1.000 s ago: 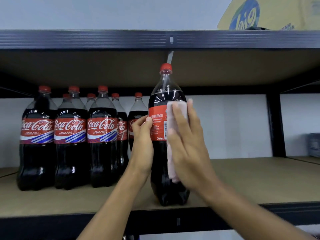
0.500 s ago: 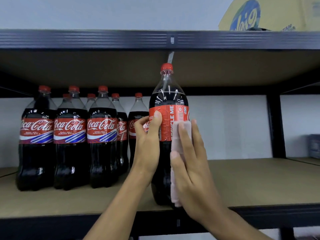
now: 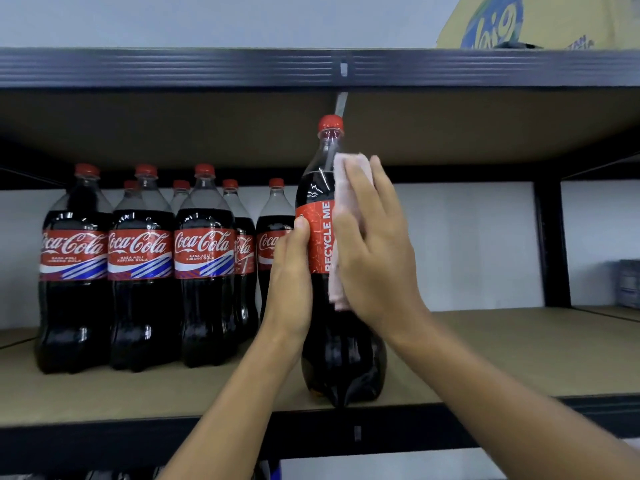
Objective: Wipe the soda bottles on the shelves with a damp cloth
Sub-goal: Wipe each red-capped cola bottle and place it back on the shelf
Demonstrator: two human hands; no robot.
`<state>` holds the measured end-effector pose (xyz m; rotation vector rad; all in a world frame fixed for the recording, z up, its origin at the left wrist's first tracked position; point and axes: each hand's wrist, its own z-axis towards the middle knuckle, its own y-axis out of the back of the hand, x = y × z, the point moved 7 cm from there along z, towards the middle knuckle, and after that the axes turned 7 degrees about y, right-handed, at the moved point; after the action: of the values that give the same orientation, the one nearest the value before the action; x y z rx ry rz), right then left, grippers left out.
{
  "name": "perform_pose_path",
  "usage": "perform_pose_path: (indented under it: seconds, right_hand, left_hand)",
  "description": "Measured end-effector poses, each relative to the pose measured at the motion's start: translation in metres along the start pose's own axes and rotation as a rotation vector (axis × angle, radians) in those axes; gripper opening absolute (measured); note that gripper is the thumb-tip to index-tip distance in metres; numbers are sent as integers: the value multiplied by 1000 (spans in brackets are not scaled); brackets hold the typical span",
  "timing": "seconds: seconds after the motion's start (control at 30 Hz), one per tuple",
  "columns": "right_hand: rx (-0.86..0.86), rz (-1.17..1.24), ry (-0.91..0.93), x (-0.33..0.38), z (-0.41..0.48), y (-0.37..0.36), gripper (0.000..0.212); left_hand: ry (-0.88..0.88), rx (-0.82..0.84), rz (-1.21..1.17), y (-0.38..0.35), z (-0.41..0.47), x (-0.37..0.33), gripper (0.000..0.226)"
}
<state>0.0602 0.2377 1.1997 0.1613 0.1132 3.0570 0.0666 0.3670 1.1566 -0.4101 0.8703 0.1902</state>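
Our left hand (image 3: 291, 278) grips dark red-capped plastic cola bottle (image 3: 341, 344); right hand (image 3: 375, 251), fingers flat, presses pale pink cloth (image 3: 346, 192) on it; we judge bottle row (image 3: 204, 271) alongside unwiped

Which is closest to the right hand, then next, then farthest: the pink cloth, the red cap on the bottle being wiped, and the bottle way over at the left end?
1. The pink cloth: right under the right hand, pressed on the held bottle.
2. The red cap: just above the fingertips, a little left.
3. The end bottle: far left on the shelf.
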Motion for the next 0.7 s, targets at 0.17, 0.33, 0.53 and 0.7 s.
perform_pose_path:
  seconds: [0.17, 0.33, 0.53, 0.7]
  right_hand:
    - [128, 9, -31, -2, -74, -2, 57]
    - [133, 36, -2, -1, -44, 3, 48]
    - [64, 134, -54, -10, 53, 12, 43]
    - [47, 8, 42, 2, -5, 7, 49]
  left_hand:
    - [14, 23, 17, -4, -5, 1, 85]
    - [-59, 42, 32, -5, -6, -9, 108]
    - [34, 104, -49, -11, 3, -7, 98]
    - [-33, -21, 41, -5, 0, -4, 67]
